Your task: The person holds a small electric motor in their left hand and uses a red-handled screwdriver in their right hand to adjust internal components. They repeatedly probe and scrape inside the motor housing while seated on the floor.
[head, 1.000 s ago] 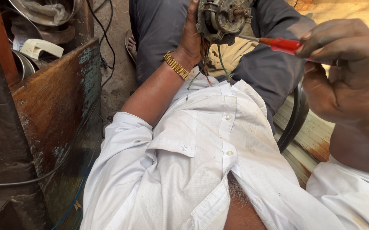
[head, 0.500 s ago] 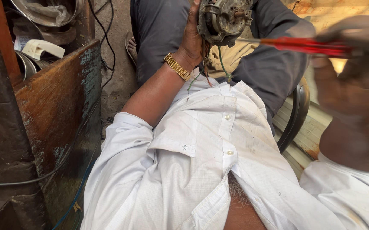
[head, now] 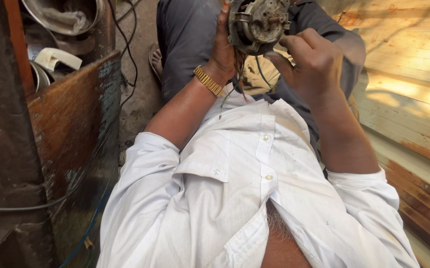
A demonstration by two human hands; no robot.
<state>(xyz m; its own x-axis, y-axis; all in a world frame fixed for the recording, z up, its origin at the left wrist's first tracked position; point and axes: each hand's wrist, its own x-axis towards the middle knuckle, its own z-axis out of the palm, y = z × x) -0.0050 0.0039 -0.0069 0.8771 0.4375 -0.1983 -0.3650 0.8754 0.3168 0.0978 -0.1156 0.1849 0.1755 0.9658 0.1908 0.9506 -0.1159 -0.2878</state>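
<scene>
Left hand (head: 223, 49) clamps motor (head: 257, 24) at its nine o'clock; right hand (head: 309, 62), fingers curled, pinches wires (head: 262, 74) at five o'clock. Risk: tugging may snap them.

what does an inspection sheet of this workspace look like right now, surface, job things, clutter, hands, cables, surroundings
surface: no table; work is held up over the lap of grey trousers.
job's things: round grey metal motor with a dusty open face, thin loose wires hanging from it.
clutter: dented metal bowl and a roll of pale tape behind the rusty brown board.
grippers: left hand grips the motor's side, gold wristband on the wrist; right hand closes at the motor's lower edge, whether it holds anything cannot be told.
cables: black cables run along the ground; blue cord by the board.
surroundings: sunlit wooden planks, sandalled foot.
</scene>
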